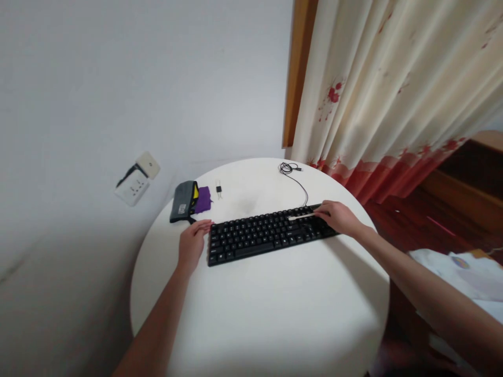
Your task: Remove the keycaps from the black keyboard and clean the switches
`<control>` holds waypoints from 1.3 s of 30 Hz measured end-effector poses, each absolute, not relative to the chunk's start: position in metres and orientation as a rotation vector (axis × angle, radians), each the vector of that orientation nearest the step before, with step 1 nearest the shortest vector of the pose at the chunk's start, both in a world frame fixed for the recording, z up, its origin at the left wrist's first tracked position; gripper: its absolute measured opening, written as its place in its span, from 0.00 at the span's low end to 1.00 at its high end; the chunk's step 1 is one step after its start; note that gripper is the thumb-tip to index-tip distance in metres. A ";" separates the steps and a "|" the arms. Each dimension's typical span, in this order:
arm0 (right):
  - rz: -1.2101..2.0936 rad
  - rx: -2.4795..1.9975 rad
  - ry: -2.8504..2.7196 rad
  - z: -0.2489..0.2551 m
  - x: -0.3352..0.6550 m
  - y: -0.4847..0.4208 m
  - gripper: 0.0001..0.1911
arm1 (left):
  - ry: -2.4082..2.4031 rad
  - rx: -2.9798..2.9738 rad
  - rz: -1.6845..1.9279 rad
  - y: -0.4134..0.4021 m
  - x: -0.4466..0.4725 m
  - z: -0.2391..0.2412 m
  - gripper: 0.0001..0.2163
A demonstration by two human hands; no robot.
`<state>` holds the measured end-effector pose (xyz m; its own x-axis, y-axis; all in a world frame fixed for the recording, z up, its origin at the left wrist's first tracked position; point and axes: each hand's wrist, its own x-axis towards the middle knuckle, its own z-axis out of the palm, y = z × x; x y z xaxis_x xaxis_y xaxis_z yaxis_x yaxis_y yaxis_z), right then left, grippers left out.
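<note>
A black keyboard (251, 238) lies slightly slanted on a round white table (275, 303). At its upper left corner, my left hand (192, 242) holds the edge with the fingers close together. My right hand (337, 215) is above the keyboard's right part, its fingers pinched round a slim white brush (302, 215) that looks like a toothbrush. The brush points left, and its head is at the keys right of the main letter block. Whether the bristles touch the keys is too small to tell. My right hand covers the keyboard's upper right corner.
Behind the keyboard lies its coiled black cable (288, 168). A grey pouch (183, 201), a purple cloth (203, 199) and a small black-and-clear item (218, 189) are at the back left. A wall with a socket (133, 186) borders the left side; a curtain (365, 94) hangs at right.
</note>
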<state>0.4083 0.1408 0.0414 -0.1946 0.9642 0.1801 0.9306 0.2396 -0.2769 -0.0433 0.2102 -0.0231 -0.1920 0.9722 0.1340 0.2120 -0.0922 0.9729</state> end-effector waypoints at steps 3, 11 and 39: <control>0.120 -1.781 -2.183 0.042 0.432 0.137 0.13 | 1.473 1.352 1.340 0.211 -0.044 -0.023 0.15; 0.041 -1.864 -2.143 0.042 0.491 0.130 0.15 | 1.486 1.367 1.319 0.208 -0.042 -0.017 0.15; -0.243 -1.744 -1.966 0.063 0.393 0.144 0.17 | 1.401 1.336 1.361 0.209 -0.040 -0.025 0.14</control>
<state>0.3927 0.1443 0.0634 -0.0574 0.8793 0.4727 0.9680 0.1649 -0.1892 -0.0396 0.2092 -0.0252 -0.1677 0.9756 0.1419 0.1703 -0.1131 0.9789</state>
